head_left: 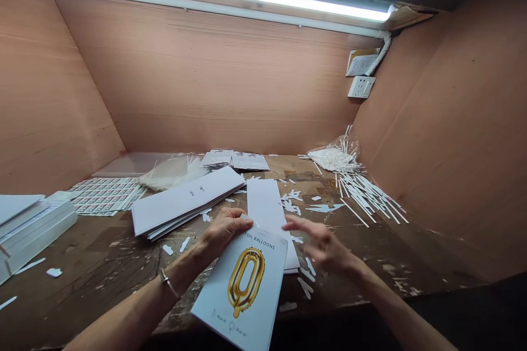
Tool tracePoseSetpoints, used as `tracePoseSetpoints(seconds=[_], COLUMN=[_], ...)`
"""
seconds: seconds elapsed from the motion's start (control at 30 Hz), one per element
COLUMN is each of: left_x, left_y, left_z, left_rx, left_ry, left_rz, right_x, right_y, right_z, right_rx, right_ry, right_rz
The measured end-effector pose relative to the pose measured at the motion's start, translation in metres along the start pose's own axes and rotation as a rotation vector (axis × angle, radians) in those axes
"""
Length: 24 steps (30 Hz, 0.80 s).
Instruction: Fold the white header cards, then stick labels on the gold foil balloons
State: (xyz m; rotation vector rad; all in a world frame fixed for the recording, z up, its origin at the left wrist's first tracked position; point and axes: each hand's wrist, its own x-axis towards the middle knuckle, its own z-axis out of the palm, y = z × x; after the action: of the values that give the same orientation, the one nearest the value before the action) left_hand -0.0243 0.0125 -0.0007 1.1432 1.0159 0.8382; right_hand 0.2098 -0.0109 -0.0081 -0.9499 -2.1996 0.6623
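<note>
The left hand (224, 230) seems to grip a balloon card (241, 299) by its top edge. The right hand (319, 244) hangs open, fingers spread, beside a white stack (265, 208).

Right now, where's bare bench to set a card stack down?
Widest patch: the wooden bench between the clear plastic case and the white card stack, with a few white scraps. Smaller one: below the white sticks, by the right wall. Crowded: around the left hand, right hand and foil balloons card.
</note>
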Motion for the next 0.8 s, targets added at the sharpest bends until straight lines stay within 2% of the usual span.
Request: tracePoseSetpoints(seconds=[0.07,0.17,0.23,0.3,0.37,0.5,0.6,0.73,0.8], left_x=[0.0,0.001,0.003,0.006,0.01,0.014,0.012,0.012,0.014], left_y=[0.002,0.003,0.0,-0.005,-0.012,-0.017,-0.012,-0.009,-0.01], left_z=[0.005,0.016,0.021,0.022,0.018,0.007,0.005,0.009,0.009], left_rx=[-0.011,0.008,0.097,0.198,0.2,-0.014,-0.04,-0.058,-0.084], left_ry=[-0.034,-0.079,-0.051,0.007,0.032,0.006,0.053,0.069,0.048], left_rz=[0.014,0.045,0.078,0.1,0.085,0.013,0.015,0.015,-0.016], right_x=[0.006,0.015,0.018,0.02,0.022,0.023,0.018,0.016,0.017], right_y=[-0.005,-0.01,-0.008,-0.004,0.002,0.009,0.014,0.019,0.021], right_z=[-0.005,0.011,0.03,0.048,0.057,0.05,0.042,0.048,0.05], right_rx=[0.285,0.461,0.516,0.601,0.678,0.761,0.831,0.84,0.853], right_ry=[0.06,-0.021,-0.069,-0.051,-0.041,-0.097,-0.101,0.054,0.077], right_rz=[0.253,0.441,0.484,0.527,0.584,0.595,0.598,0.697,0.737])
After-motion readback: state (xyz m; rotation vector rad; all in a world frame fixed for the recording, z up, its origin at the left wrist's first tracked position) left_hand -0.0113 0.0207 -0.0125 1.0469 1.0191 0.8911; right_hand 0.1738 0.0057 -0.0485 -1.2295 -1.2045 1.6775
